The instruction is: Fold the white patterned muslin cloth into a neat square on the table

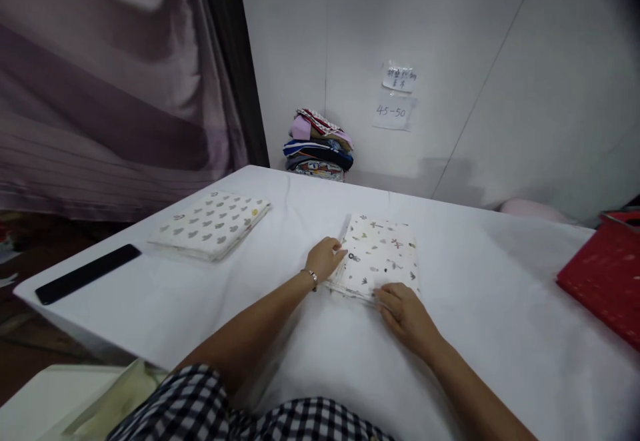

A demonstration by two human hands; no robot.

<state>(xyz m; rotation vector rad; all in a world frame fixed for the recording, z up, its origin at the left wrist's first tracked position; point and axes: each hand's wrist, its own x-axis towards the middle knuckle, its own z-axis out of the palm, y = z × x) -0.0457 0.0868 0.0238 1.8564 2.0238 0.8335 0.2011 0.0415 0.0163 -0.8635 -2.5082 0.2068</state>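
Observation:
A folded white cloth (383, 254) printed with small leaves and animals lies flat on the white table (260, 307) in front of me. My left hand (323, 259), with a bracelet at the wrist, grips its left edge between thumb and curled fingers. At the front edge, toward the right corner, my right hand (404, 313) is closed on the cloth's layers. Parts of the fingertips are hidden at the folds. To the left lies another folded cloth (213, 224), cream with rows of grey cactus-like shapes.
A long black flat strip (87, 273) lies near the table's left edge. At the right is a red bag-like item (607, 274). Beyond the far edge stands a stack of folded fabrics (319, 151) by the wall. A purple curtain (110, 94) hangs at the left.

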